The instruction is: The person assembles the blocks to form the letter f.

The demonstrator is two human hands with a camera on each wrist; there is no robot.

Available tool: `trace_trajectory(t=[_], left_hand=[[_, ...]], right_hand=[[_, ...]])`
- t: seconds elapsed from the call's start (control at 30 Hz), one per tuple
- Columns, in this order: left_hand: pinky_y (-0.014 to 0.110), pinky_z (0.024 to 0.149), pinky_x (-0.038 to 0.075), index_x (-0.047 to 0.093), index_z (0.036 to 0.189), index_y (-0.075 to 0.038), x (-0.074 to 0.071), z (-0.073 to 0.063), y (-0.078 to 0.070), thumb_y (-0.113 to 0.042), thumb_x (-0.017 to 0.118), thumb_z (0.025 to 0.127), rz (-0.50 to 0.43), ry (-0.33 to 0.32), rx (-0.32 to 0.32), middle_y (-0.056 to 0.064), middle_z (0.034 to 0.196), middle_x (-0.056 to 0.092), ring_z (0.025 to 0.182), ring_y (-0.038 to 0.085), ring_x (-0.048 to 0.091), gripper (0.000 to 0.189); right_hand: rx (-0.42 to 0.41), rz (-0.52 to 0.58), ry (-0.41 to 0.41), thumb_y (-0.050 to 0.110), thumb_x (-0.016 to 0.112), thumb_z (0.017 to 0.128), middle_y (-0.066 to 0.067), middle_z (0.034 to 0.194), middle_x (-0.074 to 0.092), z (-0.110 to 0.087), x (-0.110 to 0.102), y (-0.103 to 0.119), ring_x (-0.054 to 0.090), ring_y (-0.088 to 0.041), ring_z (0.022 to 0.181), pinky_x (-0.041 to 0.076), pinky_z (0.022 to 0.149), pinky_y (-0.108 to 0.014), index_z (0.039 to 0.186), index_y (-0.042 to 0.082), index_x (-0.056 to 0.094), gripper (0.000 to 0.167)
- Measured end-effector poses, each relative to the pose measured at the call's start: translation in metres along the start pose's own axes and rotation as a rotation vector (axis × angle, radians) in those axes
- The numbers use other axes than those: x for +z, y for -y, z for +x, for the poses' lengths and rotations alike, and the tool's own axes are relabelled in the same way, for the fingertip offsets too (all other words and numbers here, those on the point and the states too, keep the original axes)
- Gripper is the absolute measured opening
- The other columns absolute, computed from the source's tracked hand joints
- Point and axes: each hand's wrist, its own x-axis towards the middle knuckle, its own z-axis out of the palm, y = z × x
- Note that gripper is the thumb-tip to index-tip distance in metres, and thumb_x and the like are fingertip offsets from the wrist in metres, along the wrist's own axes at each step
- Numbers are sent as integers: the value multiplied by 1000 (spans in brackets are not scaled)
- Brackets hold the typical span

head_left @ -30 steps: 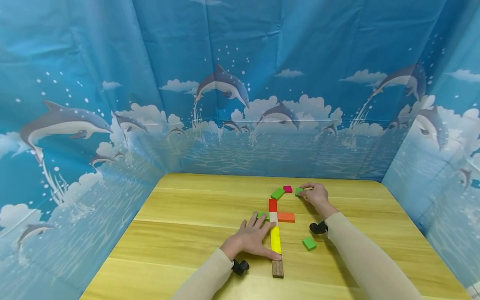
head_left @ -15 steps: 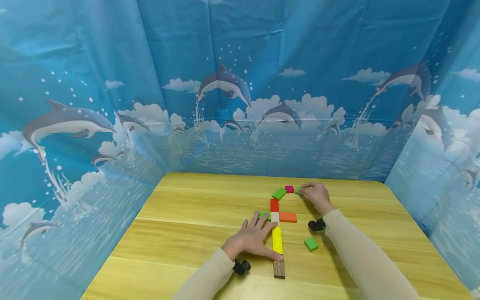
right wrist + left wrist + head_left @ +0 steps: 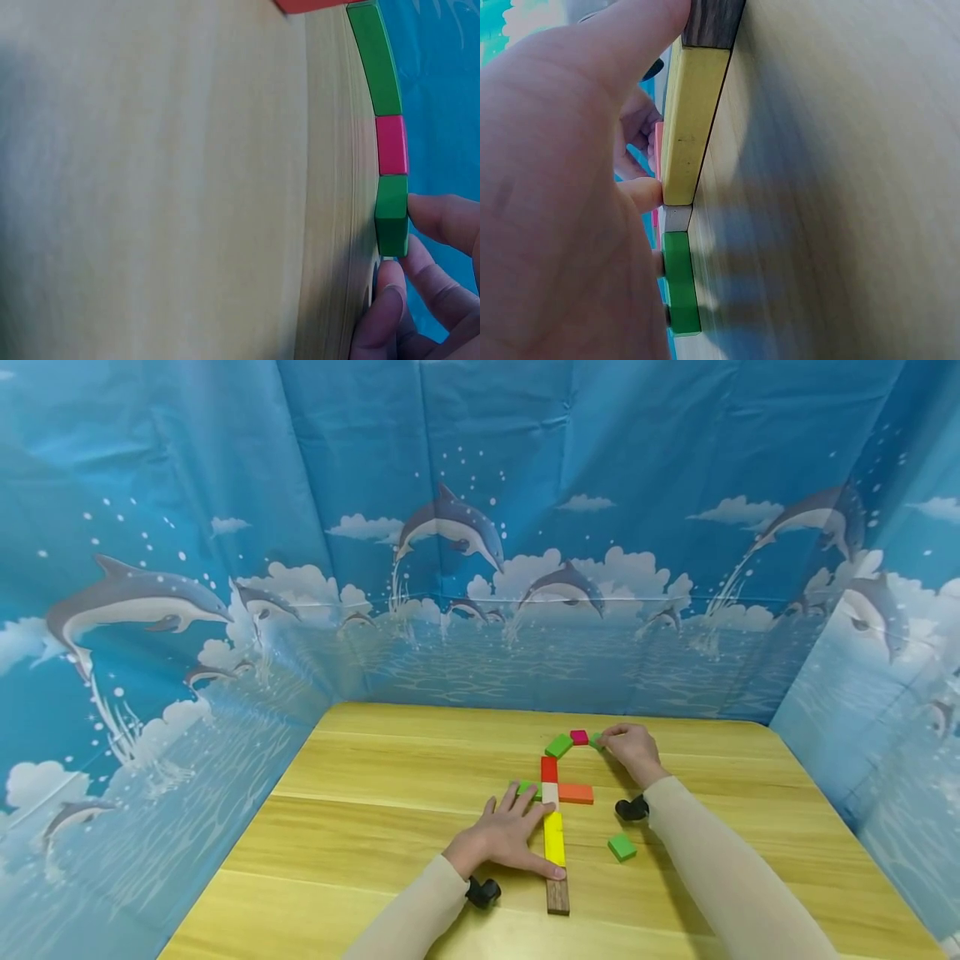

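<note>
My left hand [image 3: 506, 839] lies with spread fingers across a line of wooden blocks. Its thumb rests at the joint of the yellow block [image 3: 553, 840] and the brown block [image 3: 557, 898]. Other fingertips touch the white block [image 3: 677, 217] and a long green block [image 3: 679, 285]. At the far end, my right hand [image 3: 632, 750] holds a small green block [image 3: 391, 216] with its fingertips, the index on top and the thumb close to the end. This block stands against a pink block [image 3: 391, 145], which meets another green block [image 3: 375, 60].
A red block [image 3: 549, 769] continues the line, with an orange block [image 3: 576, 794] sticking out to the right. One loose green block [image 3: 622, 847] lies near the right forearm. A dolphin-print curtain [image 3: 480, 660] stands behind the wooden table [image 3: 360, 810].
My right hand has shifted the small green block slightly left, closer to the pink block. The left hand stays in place. The head view has moved a little.
</note>
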Motion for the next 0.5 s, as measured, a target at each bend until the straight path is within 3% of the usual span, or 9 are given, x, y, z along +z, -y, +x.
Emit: trace_trajectory(t=[0.13,0.33,0.4,0.5], left_hand=[[66,115,17,21,161,-39,0,-1,-1,-87,58,74,-5,-1,11,1,169,4,154,32,-2,105],[66,115,16,21,160,-38,-2,-1,-1,-88,58,73,-8,-19,15,2,169,5,154,33,-1,107],[66,115,15,21,161,-38,-2,-2,-1,-88,58,73,-7,-15,12,2,169,5,154,32,-2,107],[66,115,15,21,161,-39,-1,-2,-1,-88,57,73,-4,-10,7,2,169,4,154,32,-2,107]], right_hand=[[10,30,8,30,66,97,-19,137,53,-1,-2,-1,52,-38,114,47,90,-53,121,8,69,32],[22,122,6,29,65,98,-18,110,62,3,-9,-2,54,-27,74,48,68,-40,126,5,64,36],[30,126,16,29,65,99,-16,113,62,2,-12,-3,55,-25,75,49,67,-37,128,5,63,37],[24,112,40,28,63,100,-18,120,60,-4,-16,-6,58,-27,91,52,70,-35,131,4,60,39]])
